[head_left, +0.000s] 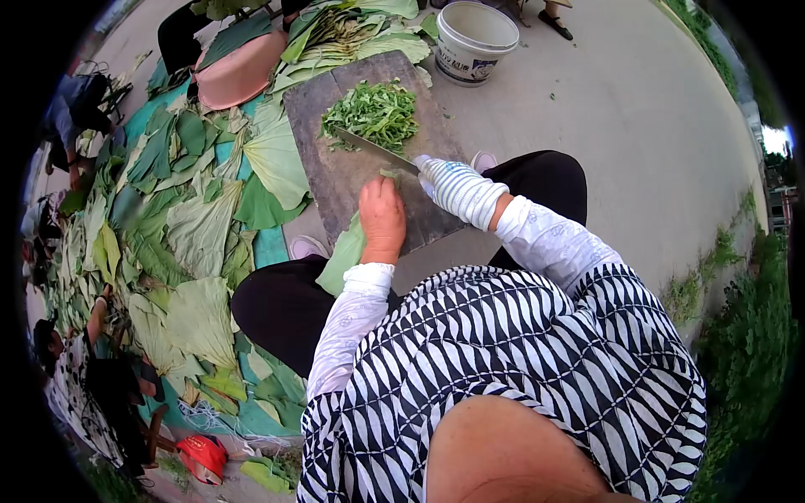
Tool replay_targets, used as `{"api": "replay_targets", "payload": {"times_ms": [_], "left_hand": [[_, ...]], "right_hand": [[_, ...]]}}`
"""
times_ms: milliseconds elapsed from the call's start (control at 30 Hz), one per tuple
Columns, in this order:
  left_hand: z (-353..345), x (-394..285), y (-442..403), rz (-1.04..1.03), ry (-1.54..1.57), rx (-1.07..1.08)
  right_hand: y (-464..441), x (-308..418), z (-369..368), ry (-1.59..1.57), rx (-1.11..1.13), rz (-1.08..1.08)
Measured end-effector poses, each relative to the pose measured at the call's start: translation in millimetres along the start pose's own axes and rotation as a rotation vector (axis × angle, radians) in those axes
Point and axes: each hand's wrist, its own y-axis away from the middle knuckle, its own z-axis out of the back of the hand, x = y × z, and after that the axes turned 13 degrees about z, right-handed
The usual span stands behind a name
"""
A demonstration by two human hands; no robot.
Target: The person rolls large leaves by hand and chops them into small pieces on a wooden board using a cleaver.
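My right hand (463, 189), in a striped white glove, is closed round the handle of a knife (379, 151). The blade reaches left across a dark cutting board (331, 189), its tip at the lower edge of a heap of shredded green leaves (373, 113). My bare left hand (382, 220) is closed on a green leaf (344, 256), its fingers pressed down near the board's lower part. A small end of the leaf shows past the fingertips, just below the blade. The leaf's wider part hangs below my palm beside the wrist.
Large flat leaves (201, 226) cover a green sheet to the left. Past the board stand a white bucket (475, 42) and a pink basin (241, 71). Other people (84, 377) sit along the left side. A red bag-like item (202, 458) lies at the lower left.
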Motion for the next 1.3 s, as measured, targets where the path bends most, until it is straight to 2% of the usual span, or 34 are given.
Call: {"api": "replay_targets", "payload": {"times_ms": [67, 100, 133, 233, 300, 367, 467, 533, 733, 833, 967, 1033, 1067, 1100, 1167, 1233, 1300], "left_hand": [[1, -1, 1, 0.021, 0.006, -0.025], [2, 0, 1, 0.024, -0.012, 0.003], [-1, -3, 2, 0.002, -0.012, -0.015], [-4, -1, 4, 0.006, -0.032, -0.003], [2, -1, 3, 0.006, -0.007, -0.011], [3, -3, 3, 0.023, -0.022, -0.015], [4, -1, 1, 0.03, -0.016, 0.008], [5, 1, 2, 0.043, -0.005, 0.004], [4, 0, 0, 0.061, 0.028, 0.014], [2, 0, 1, 0.071, 0.021, 0.004], [6, -5, -2, 0.074, -0.022, 0.04], [6, -8, -2, 0.052, -0.092, 0.071], [4, -6, 2, 0.08, -0.154, 0.125], [7, -10, 1, 0.084, -0.205, 0.154], [9, -12, 4, 0.041, -0.287, 0.11], [8, -10, 5, 0.019, -0.281, 0.127], [10, -7, 5, 0.01, -0.271, 0.138]], "right_hand": [[21, 4, 3, 0.082, -0.089, 0.178], [27, 15, 12, -0.026, 0.042, 0.051], [42, 15, 13, 0.099, -0.063, 0.189], [55, 24, 20, 0.132, 0.072, 0.063], [66, 16, 16, 0.112, 0.022, 0.11], [65, 22, 26, 0.111, 0.119, 0.051], [57, 19, 25, 0.099, 0.107, 0.076], [48, 21, 25, 0.107, 0.175, 0.02], [23, 8, 8, 0.19, 0.2, 0.101], [0, 12, 1, 0.187, 0.282, 0.041], [-11, 1, -17, 0.132, 0.019, 0.182], [-12, -4, -15, 0.115, 0.018, 0.224], [-14, -1, -11, 0.096, 0.096, 0.158], [-12, 4, -5, 0.061, 0.072, 0.15], [-16, 13, 2, 0.042, 0.176, 0.058], [-21, 10, -9, 0.075, 0.097, 0.135], [-33, 20, -4, 0.016, 0.16, 0.065]]}}
